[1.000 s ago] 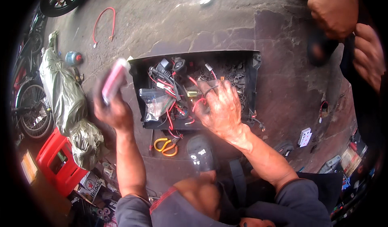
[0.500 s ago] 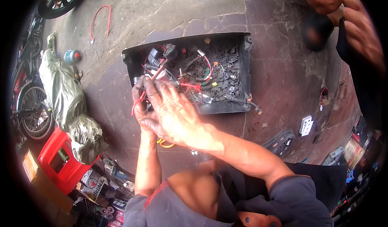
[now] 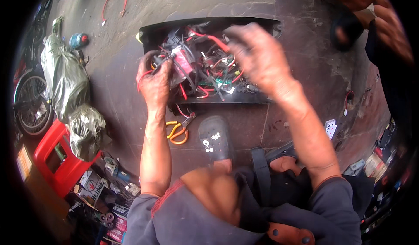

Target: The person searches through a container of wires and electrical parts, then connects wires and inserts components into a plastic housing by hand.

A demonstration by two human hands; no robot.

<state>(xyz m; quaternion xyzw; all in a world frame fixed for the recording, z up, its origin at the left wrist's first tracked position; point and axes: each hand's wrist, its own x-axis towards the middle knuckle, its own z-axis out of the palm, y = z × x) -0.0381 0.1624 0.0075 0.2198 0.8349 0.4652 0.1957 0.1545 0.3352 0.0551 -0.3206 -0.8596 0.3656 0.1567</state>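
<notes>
I've swung the right hand away from the left hand, which grips some wires; the right one blurs (from here I cannot tell whether it holds the red cable). Everything tangles across the black tray; one snag could drag more out.

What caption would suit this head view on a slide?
Left hand and right hand at a black tray of tangled wires, pliers nearby.
</notes>
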